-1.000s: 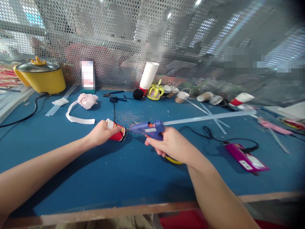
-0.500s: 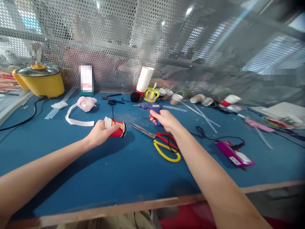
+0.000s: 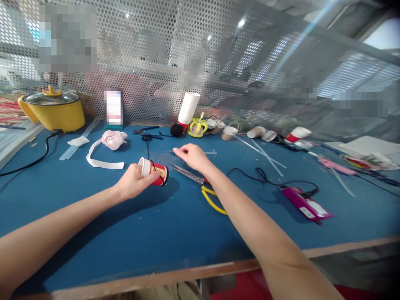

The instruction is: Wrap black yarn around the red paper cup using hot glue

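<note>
My left hand [image 3: 133,179] is closed around a red and white paper cup [image 3: 159,175], tilted on its side above the table. Black yarn [image 3: 149,151] runs from this cup back to a small tangle. Over the middle of the table, my right hand [image 3: 190,157] is closed on the glue gun, whose body it hides. Only the thin nozzle [image 3: 171,151] and a clear glue stick [image 3: 211,152] show on either side. Beneath that forearm lie open scissors [image 3: 211,200] with red and yellow handles, partly covered.
A pink cloth rose [image 3: 113,140] with a white strip lies at left, near a yellow electric pot [image 3: 54,110] and a propped phone [image 3: 113,107]. Stacked white cups [image 3: 189,106], a black yarn ball [image 3: 176,130] and small cups line the back. A purple power strip [image 3: 308,204] lies right.
My right hand has swung left and turned over the glue gun, hiding its blue body. My left hand and the cup have shifted slightly right and lower in view.
</note>
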The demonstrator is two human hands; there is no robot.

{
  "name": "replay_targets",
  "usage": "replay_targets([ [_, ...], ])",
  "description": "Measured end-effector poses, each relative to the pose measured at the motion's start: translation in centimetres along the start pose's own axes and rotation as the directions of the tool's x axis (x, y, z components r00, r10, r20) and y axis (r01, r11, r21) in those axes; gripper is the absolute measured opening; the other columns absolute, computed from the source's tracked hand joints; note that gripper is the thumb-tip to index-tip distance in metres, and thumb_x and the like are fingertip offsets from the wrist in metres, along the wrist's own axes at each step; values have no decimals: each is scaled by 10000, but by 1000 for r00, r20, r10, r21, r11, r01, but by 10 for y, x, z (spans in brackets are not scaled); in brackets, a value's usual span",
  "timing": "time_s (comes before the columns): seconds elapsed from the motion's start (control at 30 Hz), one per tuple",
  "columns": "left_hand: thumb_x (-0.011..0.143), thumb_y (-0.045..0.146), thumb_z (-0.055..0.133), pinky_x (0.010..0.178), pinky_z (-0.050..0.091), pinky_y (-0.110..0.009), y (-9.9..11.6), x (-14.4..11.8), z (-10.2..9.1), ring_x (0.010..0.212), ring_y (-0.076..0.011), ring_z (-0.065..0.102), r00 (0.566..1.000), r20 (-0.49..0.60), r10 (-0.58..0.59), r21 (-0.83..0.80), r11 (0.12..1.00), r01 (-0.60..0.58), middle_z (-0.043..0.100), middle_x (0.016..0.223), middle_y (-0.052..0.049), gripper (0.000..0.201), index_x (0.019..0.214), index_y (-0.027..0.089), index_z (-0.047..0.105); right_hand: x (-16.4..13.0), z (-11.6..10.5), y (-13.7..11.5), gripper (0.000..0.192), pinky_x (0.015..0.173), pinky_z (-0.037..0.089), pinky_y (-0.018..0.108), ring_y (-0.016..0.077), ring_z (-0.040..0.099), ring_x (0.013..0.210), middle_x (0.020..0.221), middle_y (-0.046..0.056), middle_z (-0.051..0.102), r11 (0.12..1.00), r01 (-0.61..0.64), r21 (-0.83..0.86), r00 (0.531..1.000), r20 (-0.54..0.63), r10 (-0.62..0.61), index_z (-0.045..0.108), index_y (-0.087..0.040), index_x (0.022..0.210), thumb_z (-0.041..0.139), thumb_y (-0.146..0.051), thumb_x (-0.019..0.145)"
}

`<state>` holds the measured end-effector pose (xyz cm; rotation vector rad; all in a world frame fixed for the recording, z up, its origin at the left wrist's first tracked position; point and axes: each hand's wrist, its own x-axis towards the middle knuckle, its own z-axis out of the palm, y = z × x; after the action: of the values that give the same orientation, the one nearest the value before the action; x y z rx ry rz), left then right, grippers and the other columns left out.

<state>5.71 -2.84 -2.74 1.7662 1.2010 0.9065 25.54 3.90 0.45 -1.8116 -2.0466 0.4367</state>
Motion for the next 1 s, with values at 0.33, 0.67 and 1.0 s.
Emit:
replay_targets([
  [0.33,773,418,452,424,228,-215,6,-3,-1,439,-69,303,985,57,164,346,922,-174,372,477,45,343,559,153,486,-47,1,-56,78,588,435,217,98,545,612,702,9,576,883,257,392,915,196,-353,542,-146,672,568,-170,741],
  [0.67,684,405,607,415,289,-183,20,1,-10,433,-60,364,996,-25,-81,-268,961,71,501,476,30,305,566,124,584,-48,-18,-40,122,592,437,237,99,536,627,677,-25,566,703,293,648,950,-112,-292,516,-173,724,626,-217,692],
  [1.0,627,341,684,441,329,-177,28,-2,-10,433,-59,410,987,58,-153,-417,894,163,546,459,35,252,520,130,598,-44,-18,-37,87,662,482,252,104,588,663,712,-8,639,658,352,666,934,-199,-298,627,-169,758,659,-208,689],
])
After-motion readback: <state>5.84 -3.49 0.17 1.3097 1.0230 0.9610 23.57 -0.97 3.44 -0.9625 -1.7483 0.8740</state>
